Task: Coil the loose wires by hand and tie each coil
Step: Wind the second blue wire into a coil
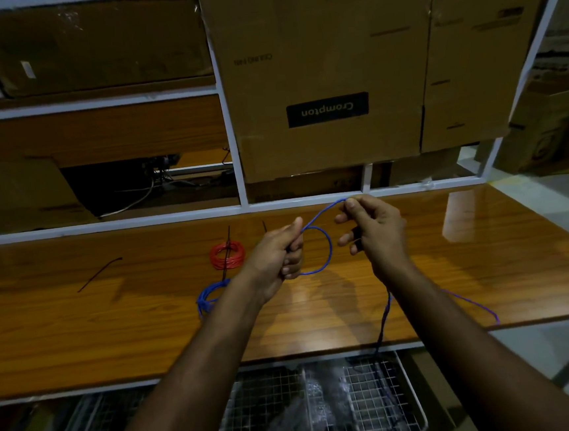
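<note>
blue wire (327,246) tail hidden behind right hand (374,231)

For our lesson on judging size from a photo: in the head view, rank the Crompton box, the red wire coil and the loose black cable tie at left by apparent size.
1. Crompton box, largest by far.
2. and 3. Red wire coil and loose black cable tie: unsure; the tie looks longer, the coil wider.

Left hand (281,253) fisted, right hand (374,231) apparently pinching, both forearms reaching forward
</note>
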`<state>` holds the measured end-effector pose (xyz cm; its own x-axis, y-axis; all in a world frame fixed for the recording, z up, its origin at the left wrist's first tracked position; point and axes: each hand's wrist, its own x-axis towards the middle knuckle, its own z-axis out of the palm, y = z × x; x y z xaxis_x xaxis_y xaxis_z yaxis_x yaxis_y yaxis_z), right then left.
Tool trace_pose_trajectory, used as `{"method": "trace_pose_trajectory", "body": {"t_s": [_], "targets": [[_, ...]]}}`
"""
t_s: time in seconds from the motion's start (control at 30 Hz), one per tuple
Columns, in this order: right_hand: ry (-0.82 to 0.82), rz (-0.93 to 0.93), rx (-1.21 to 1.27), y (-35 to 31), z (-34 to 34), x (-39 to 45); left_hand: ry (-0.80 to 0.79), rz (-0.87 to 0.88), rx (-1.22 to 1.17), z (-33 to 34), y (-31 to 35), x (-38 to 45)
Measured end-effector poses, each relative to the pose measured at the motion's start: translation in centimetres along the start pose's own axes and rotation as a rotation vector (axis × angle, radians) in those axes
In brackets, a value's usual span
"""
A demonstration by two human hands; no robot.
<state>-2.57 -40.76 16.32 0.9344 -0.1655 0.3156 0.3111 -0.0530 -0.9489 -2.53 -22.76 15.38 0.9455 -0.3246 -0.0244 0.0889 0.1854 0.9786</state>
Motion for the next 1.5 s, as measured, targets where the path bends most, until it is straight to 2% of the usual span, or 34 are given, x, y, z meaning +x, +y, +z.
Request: {"method": "trace_pose_trajectory", "body": {"t_s": [0.07, 0.17, 0.27, 0.37, 0.43, 0.5, 0.57, 0.63, 0.7, 0.77, 0.83, 0.93, 1.0, 1.07, 1.17, 1.27, 1.3, 1.5], "targets": [[0.032, -0.025, -0.025, 0.0, 0.3, 0.0, -0.018, -0.002, -0.019, 0.1, -0.3, 0.1], [0.134, -0.081, -0.132, -0.3, 0.2, 0.6, -0.136, -0.019, -0.218, 0.2, -0.8, 0.1], [0.166, -0.1, -0.182, -0.2, -0.2, 1.2, -0.23, 0.0, -0.365, 0.1, -0.9, -0.2], [0.2, -0.111, -0.3, 0.2, -0.3, 0.8, -0.18, 0.055, -0.328, 0.0, -0.8, -0.2], [0.198, -0.08, -0.498, 0.4, -0.6, 0.5, -0.132, 0.087, -0.344, -0.1, -0.5, -0.2], [0.094, 0.001, -0.756, 1.0, -0.7, 0.2, -0.088, 0.101, -0.395, -0.3, -0.1, -0.1], [-0.103, 0.034, -0.919, 2.1, -0.4, -0.2, -0.049, 0.123, -0.398, -0.4, 0.3, 0.1], [-0.353, 0.061, -0.854, 2.8, -0.1, -0.8, -0.013, 0.156, -0.383, -0.5, 0.8, 0.2], [-0.556, 0.127, -0.614, 3.1, -0.3, -1.3, 0.006, 0.17, -0.412, -0.7, 1.3, 0.3], [-0.536, 0.163, -0.439, 3.6, -0.5, -1.3, 0.002, 0.163, -0.47, -1.0, 1.6, 0.4], [-0.369, 0.146, -0.375, 3.9, -0.6, -1.4, -0.003, 0.145, -0.516, -1.2, 1.8, 0.5], [-0.118, 0.088, -0.406, 3.9, -0.5, -2.1, -0.005, 0.074, -0.566, -1.2, 1.5, 0.7], [-0.058, -0.008, -0.523, 4.0, -0.3, -2.6, 0.003, 0.023, -0.592, -1.0, 1.1, 0.7], [-0.042, -0.159, -0.762, 3.6, 0.1, -3.1, 0.028, 0.0, -0.616, -0.8, 0.7, 0.7], [-0.173, -0.209, -1.037, 2.0, 0.8, -4.2, 0.083, 0.016, -0.669, -1.0, 0.6, 1.0], [-0.465, -0.167, -1.128, 0.4, 1.5, -5.7, 0.115, 0.04, -0.699, -1.3, 0.7, 1.2], [-0.508, -0.169, -1.136, -0.1, 1.8, -6.2, 0.119, 0.044, -0.7, -1.4, 0.7, 1.2], [-0.502, -0.396, -1.243, -2.0, 2.5, -6.6, 0.113, 0.098, -0.636, -0.9, 0.1, 0.9]]}}
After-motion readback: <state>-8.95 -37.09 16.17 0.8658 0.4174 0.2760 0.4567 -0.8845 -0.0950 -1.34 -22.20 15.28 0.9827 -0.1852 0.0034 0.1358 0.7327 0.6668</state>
